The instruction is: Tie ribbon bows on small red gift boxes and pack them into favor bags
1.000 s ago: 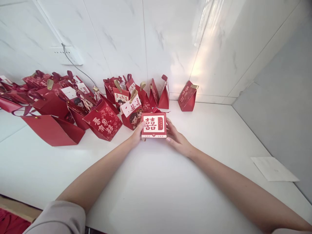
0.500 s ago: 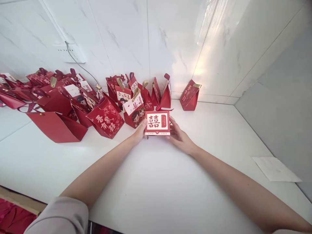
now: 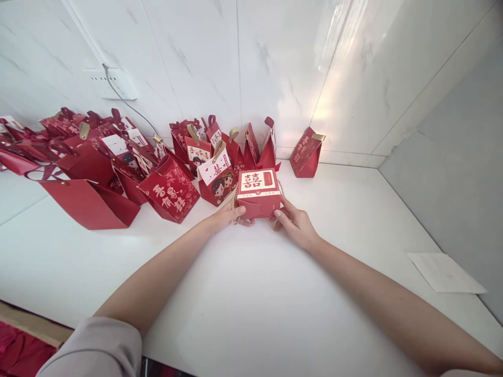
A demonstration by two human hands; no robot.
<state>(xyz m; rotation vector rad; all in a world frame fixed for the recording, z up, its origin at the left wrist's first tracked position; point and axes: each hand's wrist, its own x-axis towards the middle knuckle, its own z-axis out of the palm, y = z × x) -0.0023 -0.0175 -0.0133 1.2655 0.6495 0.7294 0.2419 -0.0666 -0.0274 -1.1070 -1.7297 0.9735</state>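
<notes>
Between my two hands is a red gift box (image 3: 259, 192) with a white top panel bearing red characters and a twisted gold cord at its sides. My left hand (image 3: 231, 213) grips the lower left corner, thumb on the front face and fingers under it. On the lower right corner, my right hand (image 3: 294, 222) holds with its thumb in front and fingers partly hidden. Just behind and left of the box stands a red and white gift box with two cartoon figures (image 3: 215, 178). A red gift box with white lettering (image 3: 172, 191) leans farther left.
Many red gift boxes crowd the left of the white table (image 3: 251, 314). One red box (image 3: 306, 153) stands alone against the tiled wall. A white paper (image 3: 444, 272) lies at right. A cable hangs from a wall socket (image 3: 113, 84). Red items fill a container (image 3: 23, 345) lower left.
The held box has tipped so its top and front face both show, where mainly the patterned top showed before. Both hands have shifted to its lower corners.
</notes>
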